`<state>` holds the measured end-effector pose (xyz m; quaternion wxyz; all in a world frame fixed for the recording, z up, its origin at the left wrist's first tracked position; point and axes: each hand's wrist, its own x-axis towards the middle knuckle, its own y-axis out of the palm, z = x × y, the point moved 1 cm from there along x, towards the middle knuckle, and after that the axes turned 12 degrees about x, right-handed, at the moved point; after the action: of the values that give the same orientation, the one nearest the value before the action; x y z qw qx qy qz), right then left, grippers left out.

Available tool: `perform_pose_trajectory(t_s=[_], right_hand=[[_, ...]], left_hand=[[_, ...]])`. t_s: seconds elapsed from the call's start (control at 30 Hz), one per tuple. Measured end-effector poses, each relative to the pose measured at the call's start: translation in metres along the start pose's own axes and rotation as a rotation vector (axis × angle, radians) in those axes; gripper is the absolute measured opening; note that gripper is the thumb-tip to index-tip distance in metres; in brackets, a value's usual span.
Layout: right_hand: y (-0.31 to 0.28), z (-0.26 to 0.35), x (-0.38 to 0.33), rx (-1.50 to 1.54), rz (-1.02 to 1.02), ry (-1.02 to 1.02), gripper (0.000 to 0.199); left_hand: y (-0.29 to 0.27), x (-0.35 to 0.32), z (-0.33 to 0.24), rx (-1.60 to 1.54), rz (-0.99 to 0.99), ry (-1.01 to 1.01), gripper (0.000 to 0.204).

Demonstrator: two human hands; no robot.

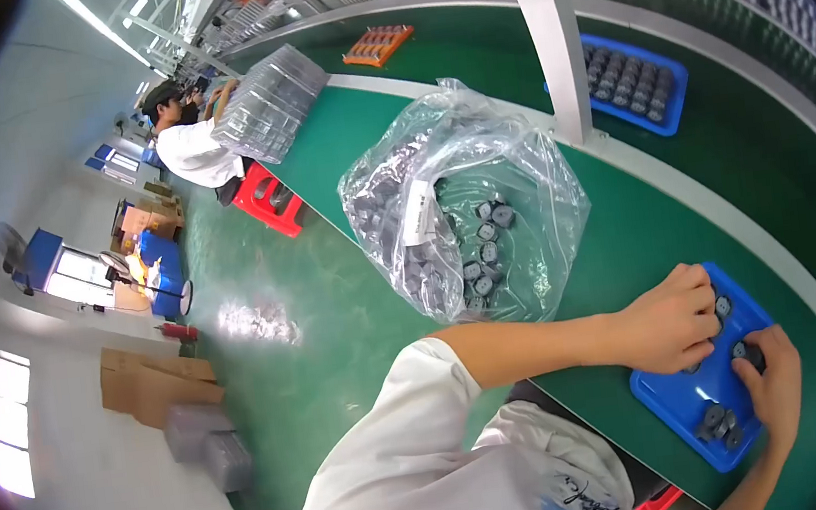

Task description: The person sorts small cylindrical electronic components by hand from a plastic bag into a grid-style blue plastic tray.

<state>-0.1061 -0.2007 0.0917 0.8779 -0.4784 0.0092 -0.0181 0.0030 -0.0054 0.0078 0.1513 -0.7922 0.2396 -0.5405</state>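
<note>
On my head feed, both bare hands work at a shallow, rectangular blue plastic tray [668,395] on the green-topped desk [618,241]. Left hand [672,321] curls down over the tray's near long side, fingers bent; I cannot tell whether it grips anything. Right hand [776,379] comes in from the opposite side, thumb and fingers drawn narrow about a small dark-grey round part [756,356]. I note a loose cluster of similar grey parts [719,424] at the tray's lower end, another grey piece [723,307] near its upper end. Left of the tray, well apart, sits a large clear plastic bag [518,157], more grey parts inside.
</note>
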Motion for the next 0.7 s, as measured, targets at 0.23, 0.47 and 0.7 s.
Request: perform_pose_trajectory(t_s=[0.23, 0.47, 0.7], right_hand=[[0.08, 0.026, -0.004, 0.46, -0.069, 0.007, 0.025], [0.072, 0.007, -0.009, 1.253, 0.022, 0.201, 0.032], [0.085, 0.004, -0.035, 1.454, 0.075, 0.053, 0.039]], left_hand=[[-0.058, -0.026, -0.019, 0.151, 0.24, -0.027, 0.028], [-0.057, -0.001, -0.03, 0.015, 0.221, 0.109, 0.043], [-0.077, -0.016, -0.035, -0.074, 0.209, 0.061, 0.031]])
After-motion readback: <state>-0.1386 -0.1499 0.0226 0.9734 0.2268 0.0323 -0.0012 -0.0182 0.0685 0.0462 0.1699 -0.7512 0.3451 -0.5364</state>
